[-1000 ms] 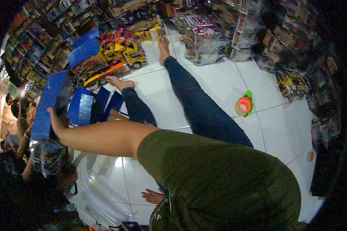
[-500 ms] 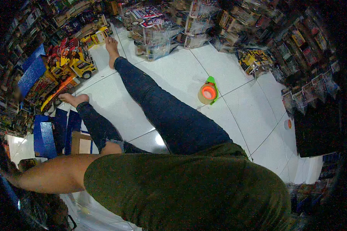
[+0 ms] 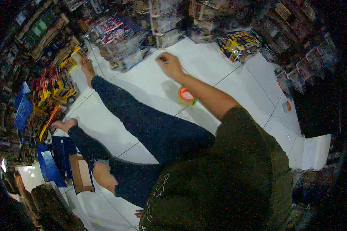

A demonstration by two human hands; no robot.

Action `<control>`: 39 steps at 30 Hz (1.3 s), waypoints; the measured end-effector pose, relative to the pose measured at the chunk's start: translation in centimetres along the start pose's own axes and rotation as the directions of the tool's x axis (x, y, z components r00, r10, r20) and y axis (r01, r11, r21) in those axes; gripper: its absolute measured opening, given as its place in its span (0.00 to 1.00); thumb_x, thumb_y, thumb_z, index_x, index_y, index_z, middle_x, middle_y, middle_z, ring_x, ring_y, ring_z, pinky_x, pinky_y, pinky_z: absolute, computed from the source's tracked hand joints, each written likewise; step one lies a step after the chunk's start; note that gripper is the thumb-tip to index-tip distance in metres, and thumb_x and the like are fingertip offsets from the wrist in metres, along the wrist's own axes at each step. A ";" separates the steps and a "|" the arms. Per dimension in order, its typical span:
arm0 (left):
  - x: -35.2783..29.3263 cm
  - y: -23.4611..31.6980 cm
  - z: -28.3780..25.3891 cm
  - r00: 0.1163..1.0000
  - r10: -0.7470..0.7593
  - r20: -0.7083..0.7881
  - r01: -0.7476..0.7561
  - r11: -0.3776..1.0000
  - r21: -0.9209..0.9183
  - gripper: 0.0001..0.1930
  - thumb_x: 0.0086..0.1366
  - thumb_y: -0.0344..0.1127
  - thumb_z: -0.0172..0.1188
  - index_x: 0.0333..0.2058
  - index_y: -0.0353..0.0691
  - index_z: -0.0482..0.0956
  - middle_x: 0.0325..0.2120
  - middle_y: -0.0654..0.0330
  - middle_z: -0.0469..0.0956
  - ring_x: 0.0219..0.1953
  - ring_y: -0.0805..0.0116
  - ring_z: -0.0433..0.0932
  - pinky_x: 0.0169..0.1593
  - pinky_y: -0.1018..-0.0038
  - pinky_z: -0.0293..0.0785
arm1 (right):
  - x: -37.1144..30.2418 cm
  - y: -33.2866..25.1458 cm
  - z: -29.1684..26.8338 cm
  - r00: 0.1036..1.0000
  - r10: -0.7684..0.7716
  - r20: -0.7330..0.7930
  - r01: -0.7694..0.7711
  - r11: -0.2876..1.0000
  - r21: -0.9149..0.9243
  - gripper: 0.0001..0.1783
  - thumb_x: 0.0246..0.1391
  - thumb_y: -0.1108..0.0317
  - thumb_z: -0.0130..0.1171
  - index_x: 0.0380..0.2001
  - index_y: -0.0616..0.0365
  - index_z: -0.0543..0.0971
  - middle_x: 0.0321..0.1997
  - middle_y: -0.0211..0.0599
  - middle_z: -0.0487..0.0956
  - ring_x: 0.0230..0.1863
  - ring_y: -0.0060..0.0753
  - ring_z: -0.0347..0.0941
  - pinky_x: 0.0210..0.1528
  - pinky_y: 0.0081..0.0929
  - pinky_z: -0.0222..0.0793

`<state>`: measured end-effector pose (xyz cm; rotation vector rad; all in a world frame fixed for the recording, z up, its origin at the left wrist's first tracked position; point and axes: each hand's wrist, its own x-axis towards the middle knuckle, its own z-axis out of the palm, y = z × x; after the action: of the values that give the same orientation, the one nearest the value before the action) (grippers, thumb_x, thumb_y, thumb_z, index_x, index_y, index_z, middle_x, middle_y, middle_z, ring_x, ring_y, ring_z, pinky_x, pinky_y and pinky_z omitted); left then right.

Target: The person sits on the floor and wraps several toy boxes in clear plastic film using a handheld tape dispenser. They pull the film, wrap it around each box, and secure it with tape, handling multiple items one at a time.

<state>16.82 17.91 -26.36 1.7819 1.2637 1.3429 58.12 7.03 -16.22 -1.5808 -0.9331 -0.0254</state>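
Observation:
I sit on a white tiled floor [image 3: 150,82] with both legs in dark jeans [image 3: 142,123] stretched out to the upper left. My right hand [image 3: 169,65] is held out over the tiles with its fingers curled in and nothing visible in them. It hovers just right of a stack of clear-packed toy boxes [image 3: 121,44]. A round orange and green toy [image 3: 187,95] lies on the floor beside my right forearm. Only the fingers of my left hand [image 3: 140,212] show, flat on the tile by my hip; my dark green shirt hides the remainder.
Shelves packed with boxed toys ring the floor. Yellow toy trucks [image 3: 61,90] stand near my feet at the left. A boxed yellow construction toy [image 3: 239,44] sits at the back. Blue boxes [image 3: 50,165] and an open cardboard box [image 3: 81,173] lie by my knee. A small orange disc [image 3: 287,106] lies at the right.
My left arm, stretched toward the shelves at the left, has gone out of sight. My view has swung right, and my right arm now reaches forward over the floor past the orange toy.

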 end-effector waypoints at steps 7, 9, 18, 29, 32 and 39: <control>-8.0 11.3 5.4 0.906 -0.113 0.408 0.177 0.977 -0.122 0.41 0.63 0.53 0.42 0.64 0.34 0.37 0.66 0.44 0.38 0.68 0.51 0.37 0.68 0.60 0.32 | -1.8 27.5 -33.9 0.841 0.536 0.081 0.055 0.063 -0.996 0.11 0.46 0.72 0.49 0.33 0.62 0.76 0.39 0.48 0.76 0.43 0.46 0.72 0.46 0.38 0.71; -8.8 13.3 6.3 0.893 -0.137 0.429 0.204 0.972 -0.113 0.41 0.63 0.54 0.41 0.65 0.34 0.37 0.66 0.45 0.38 0.68 0.51 0.37 0.68 0.59 0.31 | -1.7 29.2 -36.2 0.834 0.552 0.008 0.007 0.002 -1.000 0.11 0.47 0.71 0.49 0.35 0.62 0.75 0.39 0.47 0.75 0.43 0.45 0.72 0.46 0.38 0.70; -10.9 16.3 3.9 0.888 -0.245 0.390 0.308 0.945 -0.108 0.41 0.64 0.57 0.39 0.65 0.35 0.37 0.66 0.45 0.38 0.68 0.48 0.36 0.68 0.57 0.31 | -1.8 44.9 -40.4 0.873 0.423 -0.240 -0.125 -0.281 -0.951 0.14 0.54 0.65 0.47 0.41 0.59 0.74 0.38 0.43 0.73 0.43 0.42 0.69 0.48 0.40 0.65; -11.6 23.6 -6.2 0.898 0.112 0.426 0.374 0.318 -0.871 0.41 0.65 0.60 0.36 0.65 0.36 0.37 0.66 0.46 0.37 0.68 0.46 0.36 0.68 0.54 0.30 | 4.8 29.5 -44.1 0.883 0.417 0.215 0.151 0.181 -0.972 0.23 0.52 0.63 0.50 0.52 0.56 0.68 0.48 0.44 0.72 0.55 0.48 0.64 0.59 0.43 0.58; -6.3 26.4 -4.6 0.959 -0.148 0.242 0.277 0.307 -0.911 0.40 0.63 0.57 0.42 0.64 0.35 0.44 0.65 0.43 0.41 0.67 0.44 0.41 0.68 0.52 0.35 | 6.4 24.2 -41.3 0.876 0.338 0.344 0.252 0.288 -0.924 0.23 0.51 0.63 0.52 0.51 0.57 0.69 0.48 0.44 0.72 0.54 0.48 0.64 0.59 0.42 0.59; -1.5 30.6 -7.0 0.989 -0.064 0.130 0.109 -0.265 -0.958 0.39 0.59 0.63 0.44 0.55 0.31 0.59 0.61 0.36 0.51 0.64 0.40 0.50 0.67 0.49 0.41 | 4.2 16.9 -36.5 0.768 0.372 0.521 0.394 0.367 -0.843 0.24 0.48 0.65 0.57 0.50 0.57 0.70 0.49 0.45 0.73 0.53 0.47 0.66 0.57 0.40 0.60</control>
<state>20.72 3.87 1.48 0.3323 -0.1484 1.4216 87.87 -20.29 -18.39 -2.8124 -1.6712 -0.0227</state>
